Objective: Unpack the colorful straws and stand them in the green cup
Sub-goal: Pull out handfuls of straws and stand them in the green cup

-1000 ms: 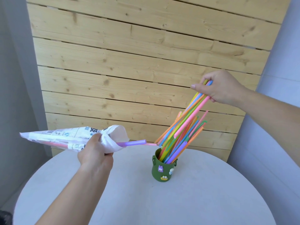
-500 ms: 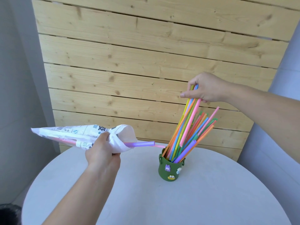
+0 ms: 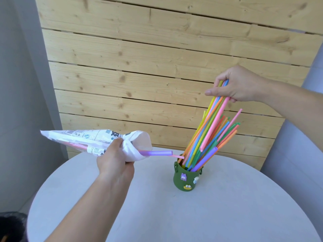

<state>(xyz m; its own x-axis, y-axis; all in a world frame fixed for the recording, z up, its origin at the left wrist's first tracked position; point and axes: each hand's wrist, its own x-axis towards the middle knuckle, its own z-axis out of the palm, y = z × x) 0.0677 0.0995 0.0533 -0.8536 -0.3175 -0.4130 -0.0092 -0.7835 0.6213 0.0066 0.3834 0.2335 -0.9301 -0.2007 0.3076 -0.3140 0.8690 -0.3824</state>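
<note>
— Where are the straws relative to the hands?
— The right hand (image 3: 239, 86) pinches the tops of a bundle of straws (image 3: 215, 123), with thumb and curled fingers closed around them. Their lower ends sit in the green cup (image 3: 180, 180), which stands on the round worktop (image 3: 227, 215) at about 7 o'clock from that hand. More straws lean loose in the cup.
— And the left?
— The left hand (image 3: 113, 159) grips the crumpled white packet (image 3: 78, 137) near its open mouth, at 9 o'clock from the cup.
— Which way do they point?
— The bundle's long axis rises from the cup toward 1 o'clock. A purple straw (image 3: 157, 153) and a thin pink straw (image 3: 178, 156) jut from the packet toward 3 o'clock.
— Anything unclear?
— The cup's wall hides the straw ends. I cannot tell whether the pink tip touches the rim.
</note>
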